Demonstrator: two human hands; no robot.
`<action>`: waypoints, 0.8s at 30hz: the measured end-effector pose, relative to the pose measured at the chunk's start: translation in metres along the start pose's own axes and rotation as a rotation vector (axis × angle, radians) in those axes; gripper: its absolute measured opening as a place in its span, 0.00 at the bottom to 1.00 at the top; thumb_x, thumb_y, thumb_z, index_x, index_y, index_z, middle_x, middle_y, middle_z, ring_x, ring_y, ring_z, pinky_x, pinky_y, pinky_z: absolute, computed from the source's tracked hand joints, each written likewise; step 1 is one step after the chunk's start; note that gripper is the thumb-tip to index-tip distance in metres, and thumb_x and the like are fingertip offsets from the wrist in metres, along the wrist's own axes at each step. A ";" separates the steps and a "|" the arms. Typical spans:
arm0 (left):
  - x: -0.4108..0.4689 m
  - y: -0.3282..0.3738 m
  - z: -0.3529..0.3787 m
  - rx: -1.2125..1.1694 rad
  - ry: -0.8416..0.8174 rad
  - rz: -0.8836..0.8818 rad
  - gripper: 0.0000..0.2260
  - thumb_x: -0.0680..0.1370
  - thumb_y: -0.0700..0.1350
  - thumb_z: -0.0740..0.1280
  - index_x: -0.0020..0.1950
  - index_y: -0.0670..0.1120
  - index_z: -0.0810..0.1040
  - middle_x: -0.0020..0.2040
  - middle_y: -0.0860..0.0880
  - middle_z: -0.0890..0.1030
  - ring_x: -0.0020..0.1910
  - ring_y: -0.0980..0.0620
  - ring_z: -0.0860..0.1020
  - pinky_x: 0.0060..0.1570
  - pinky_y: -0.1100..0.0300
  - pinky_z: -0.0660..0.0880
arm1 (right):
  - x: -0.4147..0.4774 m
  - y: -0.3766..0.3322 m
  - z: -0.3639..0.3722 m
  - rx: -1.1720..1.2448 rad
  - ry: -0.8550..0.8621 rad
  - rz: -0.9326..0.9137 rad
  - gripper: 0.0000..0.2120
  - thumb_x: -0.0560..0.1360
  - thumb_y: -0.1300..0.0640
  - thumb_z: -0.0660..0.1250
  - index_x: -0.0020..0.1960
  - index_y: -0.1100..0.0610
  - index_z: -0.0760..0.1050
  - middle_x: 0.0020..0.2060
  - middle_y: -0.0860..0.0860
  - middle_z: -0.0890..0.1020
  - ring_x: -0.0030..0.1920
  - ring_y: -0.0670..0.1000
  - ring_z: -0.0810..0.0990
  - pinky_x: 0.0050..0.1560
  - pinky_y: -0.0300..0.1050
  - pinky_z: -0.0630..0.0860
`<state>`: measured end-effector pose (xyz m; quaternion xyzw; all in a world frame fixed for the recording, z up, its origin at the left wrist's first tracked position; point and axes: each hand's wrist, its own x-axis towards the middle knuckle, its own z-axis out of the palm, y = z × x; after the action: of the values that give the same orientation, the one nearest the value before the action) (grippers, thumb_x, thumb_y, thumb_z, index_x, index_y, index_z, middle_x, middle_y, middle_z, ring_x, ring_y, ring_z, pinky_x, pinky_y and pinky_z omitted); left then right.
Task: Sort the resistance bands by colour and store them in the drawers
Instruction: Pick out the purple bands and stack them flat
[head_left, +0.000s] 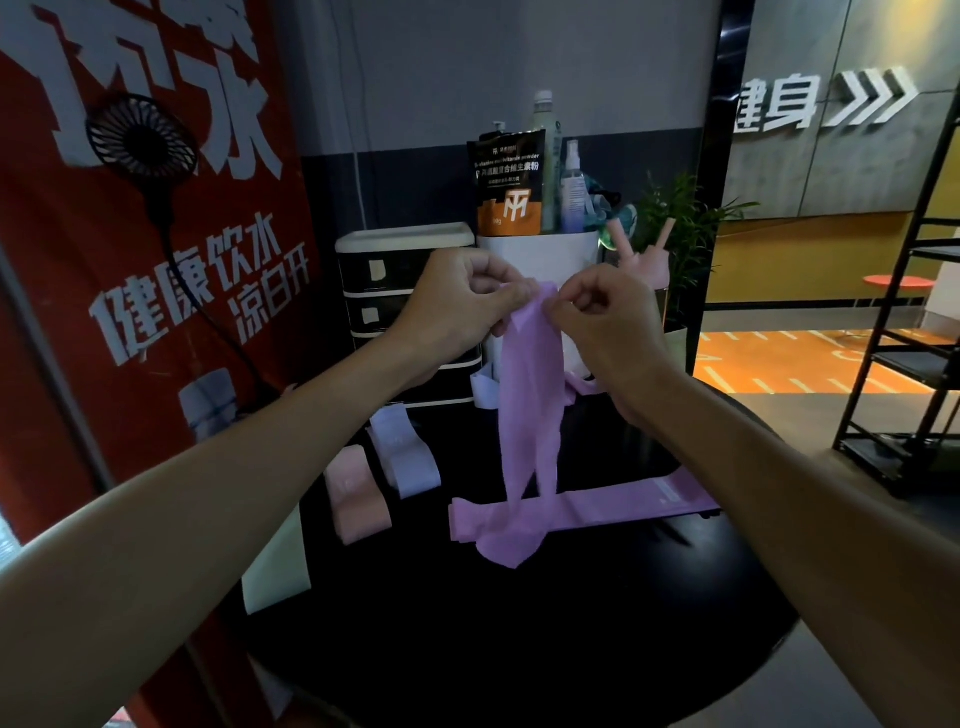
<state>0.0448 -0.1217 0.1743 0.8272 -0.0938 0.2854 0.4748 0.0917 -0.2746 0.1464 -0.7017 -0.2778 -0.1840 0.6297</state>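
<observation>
Together, the left hand (457, 304) and right hand (605, 322) pinched a purple stretchy resistance band (530, 410). Its lower end draped onto the round black surface (519, 623).

A lilac-purple resistance band (530, 415) hangs over a glossy black desk (519, 623), where another purple band (597, 506), a pale pink band (358, 493) and a pale lavender-white band (408, 457) lie. The drawer unit (400, 291) is black with cream trim. A red banner (130, 234) carries white lettering, and a black-and-orange pouch (509, 182) stands behind.
</observation>
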 end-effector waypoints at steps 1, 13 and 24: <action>0.000 -0.001 0.001 -0.003 0.013 -0.001 0.10 0.78 0.43 0.72 0.50 0.35 0.81 0.39 0.35 0.83 0.30 0.52 0.77 0.32 0.62 0.74 | 0.000 0.000 -0.001 0.001 -0.018 0.001 0.06 0.75 0.65 0.69 0.41 0.56 0.78 0.35 0.49 0.78 0.34 0.42 0.75 0.36 0.33 0.73; -0.009 0.000 0.011 -0.194 -0.030 -0.104 0.16 0.86 0.45 0.55 0.53 0.39 0.80 0.37 0.46 0.79 0.32 0.50 0.75 0.29 0.61 0.68 | -0.003 -0.001 -0.008 0.019 -0.075 0.089 0.11 0.78 0.55 0.67 0.46 0.63 0.81 0.36 0.60 0.80 0.35 0.52 0.74 0.36 0.45 0.72; -0.031 -0.048 0.041 -0.327 -0.294 -0.259 0.11 0.78 0.40 0.71 0.57 0.35 0.81 0.50 0.41 0.85 0.48 0.50 0.82 0.53 0.58 0.77 | 0.000 0.018 -0.023 0.091 -0.017 0.184 0.07 0.76 0.63 0.69 0.54 0.62 0.79 0.41 0.55 0.83 0.42 0.51 0.82 0.40 0.49 0.81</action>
<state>0.0550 -0.1344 0.1061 0.7771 -0.1002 0.0799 0.6161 0.1055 -0.2981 0.1352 -0.6964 -0.2254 -0.1065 0.6729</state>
